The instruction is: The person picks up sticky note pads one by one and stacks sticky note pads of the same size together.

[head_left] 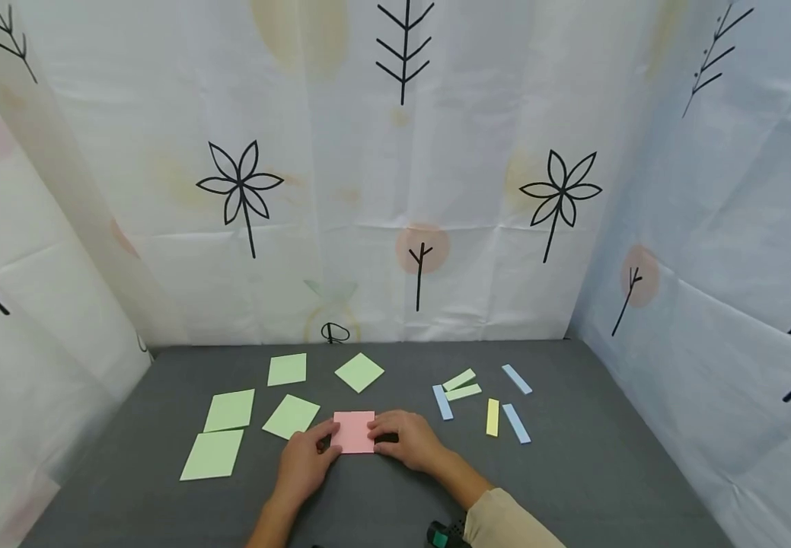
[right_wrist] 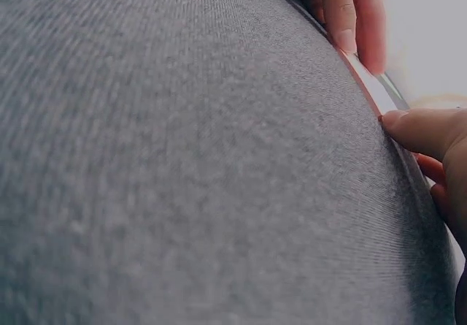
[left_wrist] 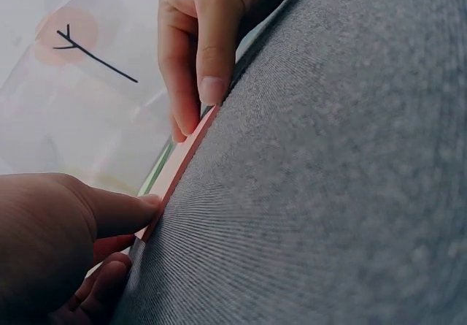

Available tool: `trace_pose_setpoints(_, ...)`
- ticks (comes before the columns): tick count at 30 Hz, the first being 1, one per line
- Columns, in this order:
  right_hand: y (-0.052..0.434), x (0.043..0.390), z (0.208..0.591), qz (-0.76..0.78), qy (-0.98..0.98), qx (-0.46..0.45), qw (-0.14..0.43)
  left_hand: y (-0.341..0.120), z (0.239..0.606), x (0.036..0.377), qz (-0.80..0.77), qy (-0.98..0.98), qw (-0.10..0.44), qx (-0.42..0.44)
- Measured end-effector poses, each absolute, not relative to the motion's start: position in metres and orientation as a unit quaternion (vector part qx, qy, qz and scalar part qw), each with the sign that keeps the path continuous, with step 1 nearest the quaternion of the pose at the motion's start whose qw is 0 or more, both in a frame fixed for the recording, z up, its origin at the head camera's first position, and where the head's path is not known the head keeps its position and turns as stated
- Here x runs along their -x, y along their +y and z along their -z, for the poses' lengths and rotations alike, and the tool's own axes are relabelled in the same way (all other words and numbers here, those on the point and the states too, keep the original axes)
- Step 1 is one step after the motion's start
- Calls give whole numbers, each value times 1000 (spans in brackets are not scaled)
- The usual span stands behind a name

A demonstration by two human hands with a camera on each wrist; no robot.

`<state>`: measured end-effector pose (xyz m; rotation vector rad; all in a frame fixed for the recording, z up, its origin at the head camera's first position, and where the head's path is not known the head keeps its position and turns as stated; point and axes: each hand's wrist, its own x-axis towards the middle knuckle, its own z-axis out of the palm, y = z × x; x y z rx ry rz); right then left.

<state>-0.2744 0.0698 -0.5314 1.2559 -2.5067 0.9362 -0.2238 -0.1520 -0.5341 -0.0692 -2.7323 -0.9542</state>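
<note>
**Inspector A:** Start at the fingers. What do they hold?

**Inspector B:** The left hand (head_left: 302, 464) pinches the left edge of the pink sheet (head_left: 354, 431), thumb on top at the near corner. The right hand (head_left: 409, 440) holds the opposite edge, fingers (left_wrist: 208, 55) curled down onto it. In the left wrist view the sheet (left_wrist: 182, 166) shows edge-on, a thin pink line between the two hands. Whether it is one sheet or a thin pad, I cannot tell.

**Inspector A:** Its position and lie?

**Inspector B:** Flat on the grey bench (head_left: 573, 472), centre front, directly between the hands, so neither is nearer. It is close to square, with no marked long axis; its edges run roughly parallel to the bench front.

**Inspector A:** Surroundings?

**Inspector B:** Five green squares (head_left: 291, 416) to the left and behind, the nearest just beside the pink sheet's left corner, seemingly apart from it. To the right, well apart, a scatter of narrow strips: blue (head_left: 442, 402), green (head_left: 462, 386), one yellow (head_left: 492, 417).

**Inspector A:** Obstructions?

**Inspector B:** Nothing lies on the pink sheet but the fingers. A patterned curtain (head_left: 402, 175) closes the bench on three sides.
</note>
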Motion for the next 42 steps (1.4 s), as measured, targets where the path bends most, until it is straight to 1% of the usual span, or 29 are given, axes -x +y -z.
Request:
trace_pose_setpoints(4,73,278,532,-346,-829,-433,76,-151,534,222,316,-940,123,31)
trace_pose_setpoints(8,73,284,530,-377,-831,-405,58,-151,534,221,313,-942,115,25)
trace_pose_setpoints(13,70,297,524,-373,-848,-368,84,-153,536,221,304,-944,125,34)
trace_pose_setpoints(16,68,307,522,-365,-856,-356,86,-155,536,221,300,-944,130,41)
trace_pose_setpoints(23,59,333,520,-333,-883,-327,55,-154,537,222,306,-942,129,45)
trace_pose_setpoints(28,53,343,520,-316,-898,-306,38,-152,537,223,312,-940,131,43)
trace_pose_setpoints(35,44,348,515,-264,-910,-318,27,-152,536,223,319,-935,144,48)
trace_pose_setpoints(42,43,349,513,-199,-921,-336,-1,-154,538,225,321,-936,137,43)
